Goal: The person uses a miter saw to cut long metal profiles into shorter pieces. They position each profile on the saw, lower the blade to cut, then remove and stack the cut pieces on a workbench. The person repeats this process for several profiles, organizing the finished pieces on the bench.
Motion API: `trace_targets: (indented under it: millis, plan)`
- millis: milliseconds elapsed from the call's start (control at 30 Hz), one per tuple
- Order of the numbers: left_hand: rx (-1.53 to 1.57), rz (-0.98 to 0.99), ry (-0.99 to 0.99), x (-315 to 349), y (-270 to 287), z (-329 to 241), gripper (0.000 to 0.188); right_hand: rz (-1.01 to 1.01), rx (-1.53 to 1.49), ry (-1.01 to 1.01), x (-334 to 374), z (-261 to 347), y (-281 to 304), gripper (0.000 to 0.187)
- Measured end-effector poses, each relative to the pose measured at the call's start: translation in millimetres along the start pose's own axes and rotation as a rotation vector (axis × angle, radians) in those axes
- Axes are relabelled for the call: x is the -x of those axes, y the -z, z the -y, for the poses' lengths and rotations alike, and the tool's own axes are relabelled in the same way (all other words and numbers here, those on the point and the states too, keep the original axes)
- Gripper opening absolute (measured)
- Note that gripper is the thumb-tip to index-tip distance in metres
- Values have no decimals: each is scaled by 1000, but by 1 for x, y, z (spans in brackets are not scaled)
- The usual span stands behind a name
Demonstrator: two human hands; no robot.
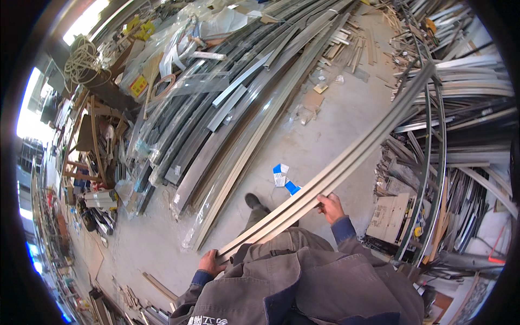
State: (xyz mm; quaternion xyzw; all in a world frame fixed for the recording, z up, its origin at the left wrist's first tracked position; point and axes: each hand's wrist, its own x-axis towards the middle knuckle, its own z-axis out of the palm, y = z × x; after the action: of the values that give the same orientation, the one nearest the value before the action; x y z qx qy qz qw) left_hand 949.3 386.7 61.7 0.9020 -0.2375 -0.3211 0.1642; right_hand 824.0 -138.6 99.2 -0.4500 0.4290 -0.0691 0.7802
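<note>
A long beige profile [337, 170] with grooves along its length runs slantwise in front of me, from my lap to the far right. It looks greyer toward its far end, and I cannot tell whether it is one piece or several side by side. My left hand [209, 263] grips its near end, thumb on top. Farther along, my right hand [329, 208] holds the near edge, its fingers curled and partly hidden under it. Blue and white scraps [285, 180] lie on the floor just beyond the profile.
Several long, plastic-wrapped profiles [190, 190] are heaped on the floor at the left. A dark metal rack [441, 157] with stacked lengths stands at the right, a cardboard piece [387, 218] beside it. Wood offcuts [346, 46] litter the far floor. Short strips [158, 285] lie at lower left.
</note>
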Motion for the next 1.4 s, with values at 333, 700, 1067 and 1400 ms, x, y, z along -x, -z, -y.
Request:
trace_targets:
  millis: [333,700,1067,1400]
  plan:
    - [165,-80,225,-23,75,21,79,141,144,-377,-190,-47,-122,15]
    - [202,-90,398,-27,107,34,76,106,235,-560,-266,-75,-207,17]
    - [192,-167,426,-117,130,0,76,133,290,-481,-365,-2,-249,20]
    - [93,-281,264,-347,196,-112,91,205,262,-256,-582,142,-297,18]
